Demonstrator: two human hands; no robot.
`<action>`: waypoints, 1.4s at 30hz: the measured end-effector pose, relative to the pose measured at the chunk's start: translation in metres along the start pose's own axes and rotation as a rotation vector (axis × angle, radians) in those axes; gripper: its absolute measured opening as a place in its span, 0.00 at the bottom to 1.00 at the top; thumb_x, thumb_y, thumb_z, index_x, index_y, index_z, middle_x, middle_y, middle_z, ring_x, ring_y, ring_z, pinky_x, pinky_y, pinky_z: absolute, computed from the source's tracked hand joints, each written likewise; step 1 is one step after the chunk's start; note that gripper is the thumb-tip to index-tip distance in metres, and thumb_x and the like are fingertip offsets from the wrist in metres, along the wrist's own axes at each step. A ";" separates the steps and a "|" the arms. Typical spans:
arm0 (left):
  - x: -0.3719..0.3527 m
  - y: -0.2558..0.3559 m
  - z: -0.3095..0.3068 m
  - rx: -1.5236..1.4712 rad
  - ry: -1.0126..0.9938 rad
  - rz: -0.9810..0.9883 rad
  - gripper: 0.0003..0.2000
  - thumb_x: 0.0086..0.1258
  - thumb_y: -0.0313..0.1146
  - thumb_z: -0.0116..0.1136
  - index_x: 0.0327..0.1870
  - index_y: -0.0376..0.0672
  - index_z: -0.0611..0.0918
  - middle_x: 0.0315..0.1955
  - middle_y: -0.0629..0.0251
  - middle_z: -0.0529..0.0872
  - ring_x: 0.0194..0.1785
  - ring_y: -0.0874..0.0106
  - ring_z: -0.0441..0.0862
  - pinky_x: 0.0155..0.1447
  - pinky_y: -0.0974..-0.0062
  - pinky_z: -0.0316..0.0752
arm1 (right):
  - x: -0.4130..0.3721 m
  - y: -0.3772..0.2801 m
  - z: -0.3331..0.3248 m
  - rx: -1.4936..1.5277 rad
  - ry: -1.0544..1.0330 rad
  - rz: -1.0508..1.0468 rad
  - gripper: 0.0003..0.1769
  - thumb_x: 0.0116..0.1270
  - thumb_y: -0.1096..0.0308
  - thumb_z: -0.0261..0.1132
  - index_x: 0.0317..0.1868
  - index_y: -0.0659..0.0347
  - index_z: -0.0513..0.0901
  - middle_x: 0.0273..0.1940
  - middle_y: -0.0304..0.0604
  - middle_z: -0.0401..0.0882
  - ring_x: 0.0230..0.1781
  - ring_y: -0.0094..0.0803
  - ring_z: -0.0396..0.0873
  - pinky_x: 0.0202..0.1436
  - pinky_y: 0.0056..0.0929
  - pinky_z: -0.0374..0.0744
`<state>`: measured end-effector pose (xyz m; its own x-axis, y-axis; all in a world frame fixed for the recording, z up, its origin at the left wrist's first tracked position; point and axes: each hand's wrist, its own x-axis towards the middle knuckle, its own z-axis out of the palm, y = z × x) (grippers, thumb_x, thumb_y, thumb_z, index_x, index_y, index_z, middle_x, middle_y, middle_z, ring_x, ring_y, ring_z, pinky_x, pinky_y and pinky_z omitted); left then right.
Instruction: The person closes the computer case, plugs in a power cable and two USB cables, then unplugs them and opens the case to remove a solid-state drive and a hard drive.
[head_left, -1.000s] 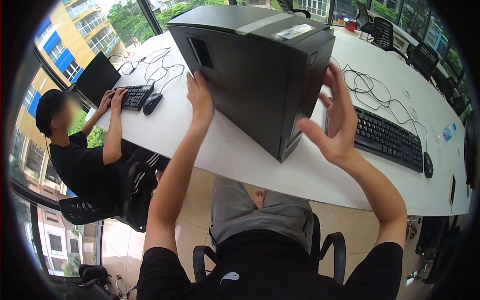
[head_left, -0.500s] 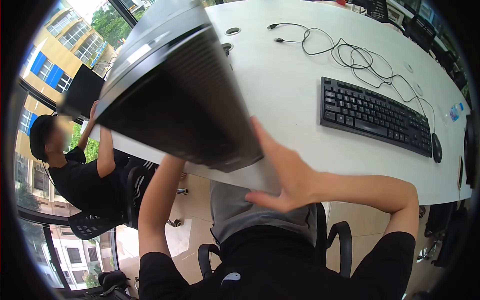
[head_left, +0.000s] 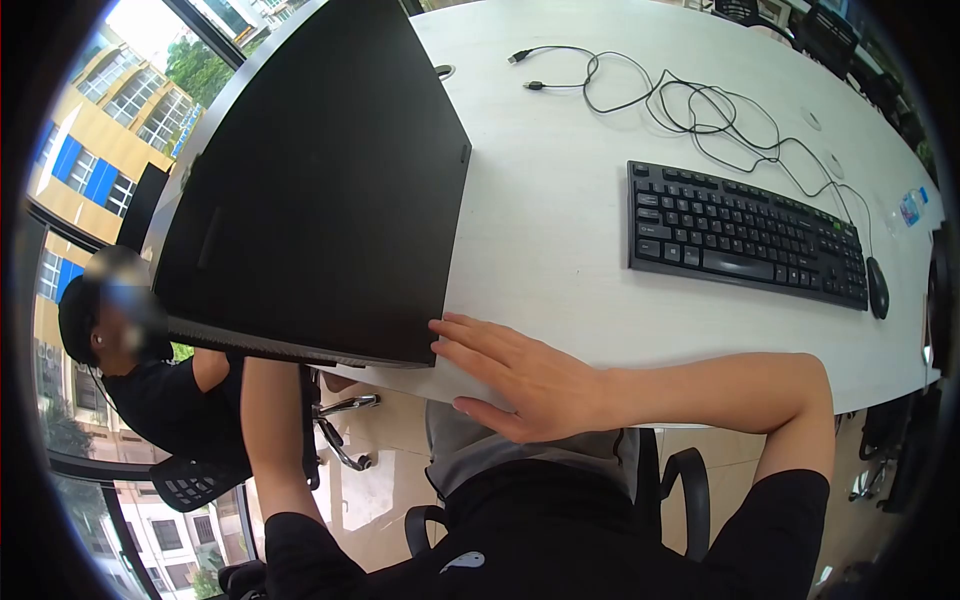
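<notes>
A large black computer case (head_left: pixel 320 190) stands at the left part of the white table (head_left: pixel 545 220), its broad dark side facing up toward me. My right hand (head_left: pixel 520 380) is at its near right corner, fingers stretched out and fingertips at the case's edge. My left forearm (head_left: pixel 272 430) reaches up to the near left side of the case, and the left hand itself is hidden behind it. Right of the case lies a black keyboard (head_left: pixel 745 235).
Coiled black cables (head_left: pixel 715 115) with two plugs lie behind the keyboard. A black mouse (head_left: pixel 877 288) and a small plastic bottle (head_left: pixel 912 207) are at the right. Another person (head_left: pixel 165 400) sits at the left by the windows. A chair armrest (head_left: pixel 688 490) is beside me.
The case has turned and come down, showing its flat black side. My right hand has moved slightly left and lower, its fingers now flatter. The co-worker is more covered by the case.
</notes>
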<state>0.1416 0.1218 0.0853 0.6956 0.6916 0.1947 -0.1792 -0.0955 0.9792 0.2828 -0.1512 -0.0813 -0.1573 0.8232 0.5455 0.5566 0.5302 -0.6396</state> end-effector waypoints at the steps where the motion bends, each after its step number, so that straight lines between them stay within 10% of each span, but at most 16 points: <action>1: 0.005 0.014 0.000 0.034 -0.007 0.005 0.40 0.87 0.63 0.28 0.80 0.33 0.67 0.75 0.45 0.73 0.76 0.59 0.73 0.84 0.59 0.63 | 0.000 0.001 0.000 -0.006 0.001 -0.007 0.35 0.75 0.63 0.70 0.74 0.74 0.68 0.78 0.65 0.66 0.80 0.60 0.65 0.81 0.51 0.69; 9: 0.060 0.133 -0.007 0.593 -0.222 -0.124 0.42 0.80 0.69 0.43 0.79 0.40 0.75 0.74 0.41 0.76 0.69 0.57 0.84 0.79 0.67 0.71 | 0.003 -0.001 -0.003 0.007 -0.007 -0.036 0.29 0.74 0.66 0.70 0.69 0.72 0.74 0.74 0.62 0.71 0.78 0.57 0.68 0.79 0.48 0.72; 11: 0.053 0.148 0.072 0.998 -0.073 -0.259 0.28 0.77 0.57 0.62 0.57 0.37 0.79 0.46 0.59 0.76 0.46 0.69 0.79 0.53 0.74 0.73 | 0.003 -0.001 -0.002 0.009 0.001 -0.040 0.28 0.74 0.66 0.70 0.69 0.72 0.74 0.74 0.61 0.72 0.77 0.57 0.69 0.79 0.48 0.73; 13: 0.051 0.148 0.098 1.213 -0.025 -0.303 0.26 0.74 0.55 0.69 0.50 0.36 0.80 0.37 0.63 0.76 0.40 0.72 0.78 0.45 0.76 0.73 | 0.002 -0.001 -0.001 0.008 0.007 -0.043 0.28 0.74 0.66 0.70 0.68 0.71 0.75 0.73 0.61 0.73 0.77 0.57 0.69 0.78 0.49 0.73; 20: 0.096 0.108 0.041 1.334 -0.227 -0.116 0.54 0.57 0.72 0.63 0.80 0.40 0.72 0.76 0.37 0.72 0.71 0.46 0.80 0.80 0.62 0.69 | -0.002 0.002 0.003 0.013 0.035 -0.085 0.26 0.72 0.68 0.71 0.65 0.70 0.76 0.70 0.59 0.76 0.72 0.55 0.74 0.75 0.48 0.75; 24: 0.089 0.110 0.034 1.503 -0.221 0.038 0.64 0.52 0.80 0.63 0.85 0.42 0.64 0.77 0.33 0.69 0.77 0.43 0.74 0.79 0.50 0.70 | -0.005 0.000 0.001 0.059 0.058 -0.119 0.24 0.70 0.71 0.71 0.64 0.69 0.78 0.67 0.56 0.79 0.70 0.52 0.76 0.73 0.47 0.76; 28: 0.081 0.127 0.021 1.600 -0.351 0.116 0.64 0.50 0.77 0.69 0.86 0.45 0.62 0.84 0.38 0.58 0.88 0.41 0.51 0.88 0.43 0.48 | -0.009 0.000 0.002 0.081 0.102 -0.153 0.22 0.69 0.71 0.70 0.62 0.68 0.80 0.63 0.54 0.82 0.67 0.50 0.78 0.70 0.46 0.77; 35: 0.052 0.146 0.017 1.390 -0.714 0.198 0.68 0.43 0.68 0.80 0.87 0.46 0.59 0.85 0.41 0.56 0.88 0.45 0.51 0.90 0.44 0.43 | -0.013 0.000 0.002 0.035 0.104 -0.224 0.20 0.67 0.71 0.71 0.59 0.67 0.83 0.58 0.51 0.85 0.64 0.46 0.80 0.67 0.43 0.78; 42: 0.041 0.133 0.080 1.478 -0.234 0.070 0.63 0.51 0.83 0.62 0.85 0.49 0.65 0.81 0.38 0.64 0.84 0.35 0.57 0.83 0.30 0.53 | -0.009 -0.002 0.002 0.029 0.135 -0.235 0.17 0.65 0.72 0.71 0.54 0.66 0.85 0.54 0.48 0.86 0.61 0.43 0.82 0.64 0.42 0.78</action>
<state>0.2018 0.0806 0.2284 0.8340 0.5414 0.1069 0.5308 -0.8400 0.1127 0.2813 -0.1594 -0.0858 -0.1685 0.6435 0.7466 0.4937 0.7107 -0.5011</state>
